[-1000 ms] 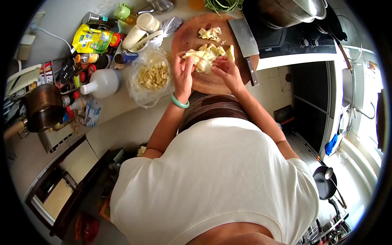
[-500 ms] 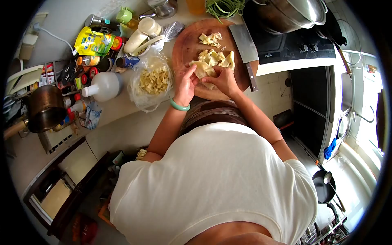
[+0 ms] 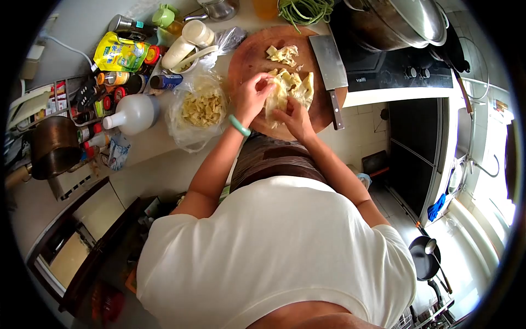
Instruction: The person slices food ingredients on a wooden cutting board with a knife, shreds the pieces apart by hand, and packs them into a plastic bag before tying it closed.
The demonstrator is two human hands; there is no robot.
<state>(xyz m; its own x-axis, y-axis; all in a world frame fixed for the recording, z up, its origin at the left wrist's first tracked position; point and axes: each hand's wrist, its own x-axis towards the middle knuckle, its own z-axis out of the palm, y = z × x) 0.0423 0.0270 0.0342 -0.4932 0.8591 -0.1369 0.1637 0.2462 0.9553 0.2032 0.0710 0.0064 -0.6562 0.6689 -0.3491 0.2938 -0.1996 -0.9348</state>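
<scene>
A thin, pale yellow sheet of what looks like tofu skin (image 3: 278,97) is stretched out over the round wooden cutting board (image 3: 249,52). Its upper left edge is pinched by my left hand (image 3: 252,98), which has a green bangle at the wrist. Lower down, my right hand (image 3: 297,119) grips the same sheet between thumb and fingers. More crumpled yellow pieces (image 3: 301,90) lie just beyond my hands, and a smaller pile (image 3: 282,55) sits farther back. A cleaver (image 3: 329,60) rests on the board's right side, its dark handle toward me.
Left of the board, a clear plastic bag (image 3: 200,109) holds many cut yellow pieces. A white jug (image 3: 131,114), seasoning bottles and a yellow pouch (image 3: 119,53) crowd the left counter. Green beans (image 3: 307,11) lie at the back. A large steel pot (image 3: 392,24) stands on the stove at right.
My left hand has moved up and its fingers have closed on the sheet's upper edge. My right hand has shifted slightly down and left. The sheet, bunched before, is now more spread out.
</scene>
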